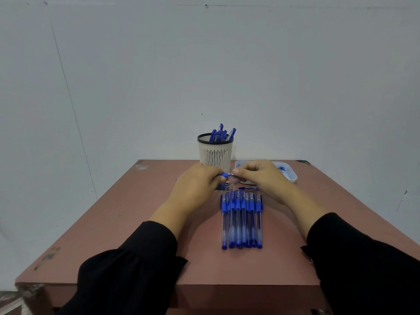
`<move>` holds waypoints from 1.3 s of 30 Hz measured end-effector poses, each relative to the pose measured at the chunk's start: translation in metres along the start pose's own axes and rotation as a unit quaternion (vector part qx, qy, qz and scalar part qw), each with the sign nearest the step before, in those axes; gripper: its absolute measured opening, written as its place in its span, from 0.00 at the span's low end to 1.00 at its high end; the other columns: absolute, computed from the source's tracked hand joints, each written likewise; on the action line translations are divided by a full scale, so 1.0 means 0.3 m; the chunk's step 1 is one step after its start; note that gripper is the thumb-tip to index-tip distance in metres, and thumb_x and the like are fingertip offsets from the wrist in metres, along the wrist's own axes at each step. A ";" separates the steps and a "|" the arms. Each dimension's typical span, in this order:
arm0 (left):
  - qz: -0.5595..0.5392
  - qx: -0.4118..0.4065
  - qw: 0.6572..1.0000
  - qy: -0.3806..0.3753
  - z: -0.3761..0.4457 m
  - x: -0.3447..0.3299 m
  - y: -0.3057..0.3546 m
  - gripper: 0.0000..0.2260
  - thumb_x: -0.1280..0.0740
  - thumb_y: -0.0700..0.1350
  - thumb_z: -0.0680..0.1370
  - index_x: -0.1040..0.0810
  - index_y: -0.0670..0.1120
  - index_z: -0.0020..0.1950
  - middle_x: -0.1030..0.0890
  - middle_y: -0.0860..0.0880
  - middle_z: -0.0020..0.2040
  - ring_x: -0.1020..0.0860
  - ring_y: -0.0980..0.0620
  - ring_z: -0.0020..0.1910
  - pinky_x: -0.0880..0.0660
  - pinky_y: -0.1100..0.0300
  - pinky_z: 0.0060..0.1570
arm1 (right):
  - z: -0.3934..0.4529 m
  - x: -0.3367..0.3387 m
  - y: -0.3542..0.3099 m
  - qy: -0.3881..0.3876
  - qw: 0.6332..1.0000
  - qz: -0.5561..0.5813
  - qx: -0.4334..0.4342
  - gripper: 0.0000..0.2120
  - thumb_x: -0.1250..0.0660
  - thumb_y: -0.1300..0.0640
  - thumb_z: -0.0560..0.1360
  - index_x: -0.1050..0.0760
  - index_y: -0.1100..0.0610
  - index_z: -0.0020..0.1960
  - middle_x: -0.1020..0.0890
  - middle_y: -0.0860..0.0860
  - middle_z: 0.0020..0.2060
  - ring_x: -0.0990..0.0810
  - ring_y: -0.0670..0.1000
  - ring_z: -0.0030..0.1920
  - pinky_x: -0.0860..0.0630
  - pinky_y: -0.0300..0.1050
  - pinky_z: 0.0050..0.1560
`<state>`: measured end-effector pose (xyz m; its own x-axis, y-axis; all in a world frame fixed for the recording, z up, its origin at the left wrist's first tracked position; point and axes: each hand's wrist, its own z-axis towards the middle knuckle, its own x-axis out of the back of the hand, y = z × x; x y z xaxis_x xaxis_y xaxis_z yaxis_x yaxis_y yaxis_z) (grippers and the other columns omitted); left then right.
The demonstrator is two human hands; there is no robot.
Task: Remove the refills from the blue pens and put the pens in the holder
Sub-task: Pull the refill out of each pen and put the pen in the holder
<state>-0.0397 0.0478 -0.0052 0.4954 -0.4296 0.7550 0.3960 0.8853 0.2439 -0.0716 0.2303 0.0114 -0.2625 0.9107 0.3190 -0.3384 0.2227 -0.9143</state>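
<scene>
**Mia:** Where is the pen right now?

**Ben:** Up in the air, just in front of the holder. Both hands have it. The left hand is wrapped round the body, with the blue rubber part poking out. The right hand pinches the tip end with thumb and fingers.

**Mia:** Is it hard to hold?

**Ben:** I think not. It looks thin, light and stiff. The clear part is likely smooth and slippy, so the rubber part is the best spot to grab. The tip piece is tiny, so it needs a small, tight pinch.

**Mia:** And the refill?

**Ben:** I guess it is skinny and bends a bit, so pull it straight out. I can't see it yet.

**Mia:** What else is on the table?

**Ben:** A row of pens lies side by side near the person. Some little refills sit just past them, under the hands. A tray is beside the holder, on the right. The holder has some pens standing in it already.
</scene>
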 end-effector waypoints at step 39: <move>0.062 0.021 0.997 0.032 0.006 -0.015 -0.029 0.12 0.39 0.46 0.79 0.21 0.53 0.60 0.18 0.52 0.50 0.34 0.52 0.44 0.33 0.56 0.45 | 0.018 -0.006 0.017 0.070 0.958 -0.234 0.149 0.10 0.31 0.56 0.76 0.17 0.53 0.55 0.16 0.47 0.48 0.22 0.41 0.48 0.30 0.30 0.51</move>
<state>-0.0467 0.0424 -0.0097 0.5867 -0.3262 0.7412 0.2964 0.9383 0.1783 -0.0778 0.2279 0.0076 0.0967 0.7777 0.6211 -0.6380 0.5274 -0.5610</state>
